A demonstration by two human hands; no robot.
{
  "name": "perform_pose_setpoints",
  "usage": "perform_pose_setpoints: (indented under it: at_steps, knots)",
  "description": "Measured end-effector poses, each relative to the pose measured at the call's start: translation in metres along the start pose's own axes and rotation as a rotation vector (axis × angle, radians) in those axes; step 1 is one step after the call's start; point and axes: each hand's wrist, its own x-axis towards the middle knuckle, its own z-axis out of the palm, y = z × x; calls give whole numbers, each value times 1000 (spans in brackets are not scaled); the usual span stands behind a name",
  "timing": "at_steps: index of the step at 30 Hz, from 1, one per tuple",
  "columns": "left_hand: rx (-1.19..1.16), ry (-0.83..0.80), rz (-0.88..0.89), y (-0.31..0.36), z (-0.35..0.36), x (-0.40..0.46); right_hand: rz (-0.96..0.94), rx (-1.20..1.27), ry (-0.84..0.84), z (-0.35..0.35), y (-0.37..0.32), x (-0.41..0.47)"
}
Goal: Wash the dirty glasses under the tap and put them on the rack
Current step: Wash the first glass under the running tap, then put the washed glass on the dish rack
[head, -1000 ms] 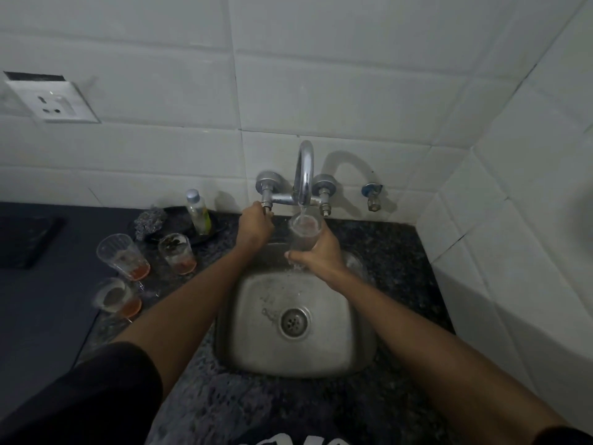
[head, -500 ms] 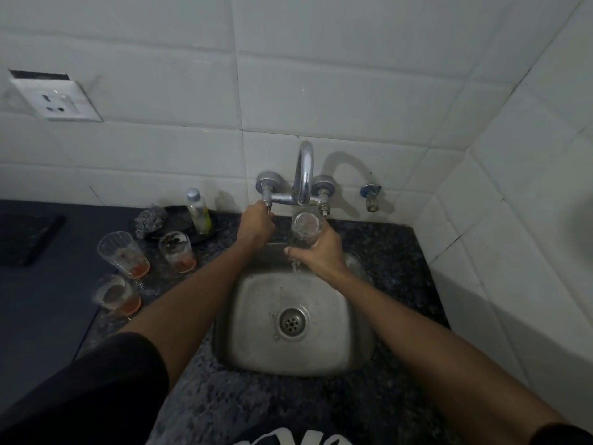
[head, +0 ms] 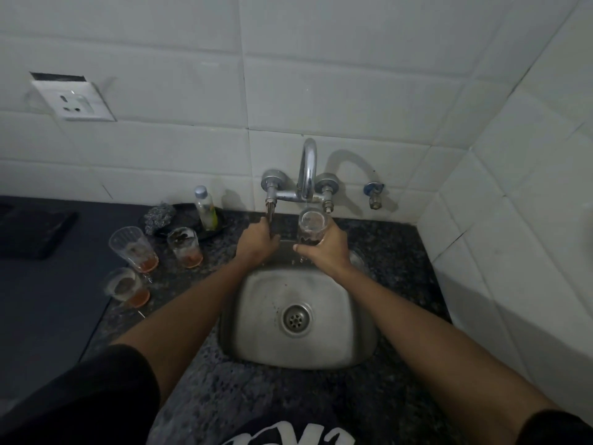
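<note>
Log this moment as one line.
left hand: grips tap handle | right hand: holds glass under spout | three dirty glasses: on counter

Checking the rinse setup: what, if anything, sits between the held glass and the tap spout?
Nothing visible does. The right hand holds the glass mouth up directly below the spout, with no object between them. The left hand grips the tap's left handle, off to the side. No rack is in view.
</note>
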Motion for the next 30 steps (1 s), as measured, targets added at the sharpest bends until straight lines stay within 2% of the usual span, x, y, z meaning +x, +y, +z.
perform_pose_setpoints:
  at_steps: [5,15,21,30]
  knots:
    - [49,-37,21,-2,2,-23,39,4,20,0,10,-3]
    - [52,22,52,5,-6,-41,-17,24,82,1,1,-16]
    - [70,33,57,4,-9,-51,148,-67,-85,4,12,-24]
    - [42,85,7,-19,-17,-69,92,-1,-95,8,14,-40]
